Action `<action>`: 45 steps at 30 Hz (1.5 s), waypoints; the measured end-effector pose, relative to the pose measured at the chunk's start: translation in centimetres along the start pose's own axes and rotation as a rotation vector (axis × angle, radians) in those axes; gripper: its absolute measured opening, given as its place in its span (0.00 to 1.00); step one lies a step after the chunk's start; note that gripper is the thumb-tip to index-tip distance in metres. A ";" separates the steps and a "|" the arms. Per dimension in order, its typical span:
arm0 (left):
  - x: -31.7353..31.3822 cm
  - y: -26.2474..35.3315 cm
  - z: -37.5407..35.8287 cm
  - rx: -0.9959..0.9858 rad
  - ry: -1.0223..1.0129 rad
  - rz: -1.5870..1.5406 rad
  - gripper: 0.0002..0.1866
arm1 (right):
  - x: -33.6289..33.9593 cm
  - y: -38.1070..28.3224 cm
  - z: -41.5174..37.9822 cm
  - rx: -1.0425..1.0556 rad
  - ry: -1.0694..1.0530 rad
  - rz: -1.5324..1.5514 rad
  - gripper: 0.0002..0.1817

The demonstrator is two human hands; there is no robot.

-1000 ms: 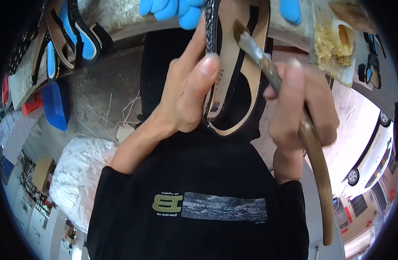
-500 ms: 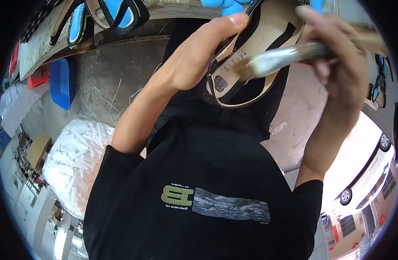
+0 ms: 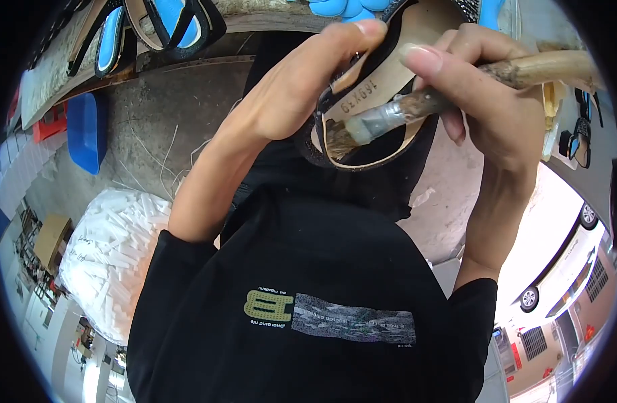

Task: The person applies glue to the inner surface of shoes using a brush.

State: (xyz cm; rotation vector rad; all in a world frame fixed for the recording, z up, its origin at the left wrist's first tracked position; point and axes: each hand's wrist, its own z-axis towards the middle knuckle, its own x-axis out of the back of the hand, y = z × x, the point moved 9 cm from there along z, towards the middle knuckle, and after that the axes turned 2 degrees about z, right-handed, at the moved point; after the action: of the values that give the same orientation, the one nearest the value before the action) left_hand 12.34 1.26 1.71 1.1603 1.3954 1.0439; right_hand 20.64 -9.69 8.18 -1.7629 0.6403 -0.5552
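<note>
Sandal (image 3: 387, 75), black-strapped with a beige insole (image 3: 410, 41), is held above the person's lap, near the workbench (image 3: 45, 101). Its long axis slants across the view: what looks like the heel end lies nearest the body, while the toe end points away and somewhat right, cut off by the top edge. The left hand (image 3: 312, 80) clasps one side, thumb on the rim. The right hand (image 3: 491, 111) is closed round the handle of a flat brush (image 3: 383, 121), whose bristles appear to touch the heel end. Brushing the insole seems the step in hand; the next stroke calls for a steady left hold and light pressure, clear of the straps.
</note>
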 end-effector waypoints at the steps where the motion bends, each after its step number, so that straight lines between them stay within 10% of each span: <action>1: -0.1 0.0 0.0 0.017 -0.013 -0.035 0.24 | 0.1 -0.3 0.1 0.049 0.028 -0.042 0.12; 4: 0.0 -0.1 -0.7 0.063 0.004 -0.035 0.25 | 2.7 -2.2 0.3 0.279 0.158 -0.185 0.10; 7: 0.1 0.5 -1.4 0.125 0.052 0.094 0.26 | 7.0 0.1 1.0 0.086 0.310 -0.136 0.10; 13: 0.5 2.9 -2.6 0.033 0.093 -0.080 0.28 | 10.0 -11.6 -4.2 0.676 0.021 -0.062 0.14; 15: 0.1 2.4 -3.8 0.001 0.054 -0.251 0.32 | 13.9 -14.8 -6.9 0.706 0.693 -0.438 0.13; 17: -0.9 -0.3 -5.7 0.110 -0.079 -0.645 0.32 | 13.5 -11.4 -4.6 -0.032 0.955 -0.544 0.17; 18: -1.2 0.1 -5.7 0.133 -0.001 -0.585 0.29 | 13.8 -8.9 -1.5 0.325 0.830 -0.755 0.18; 21: -3.8 -0.2 -4.1 0.127 0.052 -0.496 0.26 | 11.2 -4.4 6.7 -0.145 0.661 -1.046 0.18; 34: -5.9 -3.1 -3.8 0.445 0.074 -0.678 0.33 | 11.3 -2.9 7.8 -0.089 0.828 -1.211 0.13; 39: -4.7 -6.2 -5.2 0.545 0.073 -0.859 0.33 | 6.8 -10.7 -3.5 0.451 0.529 -0.411 0.13; 45: -5.0 -5.7 -5.2 0.471 -0.039 -0.880 0.30 | 1.9 0.0 -5.0 0.124 0.310 -0.478 0.16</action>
State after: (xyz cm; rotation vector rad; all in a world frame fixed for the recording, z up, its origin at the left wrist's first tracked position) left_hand 6.64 -4.72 -2.38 0.7152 1.9078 0.0686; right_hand 18.76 -14.55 9.56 -1.7289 0.3768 -1.1882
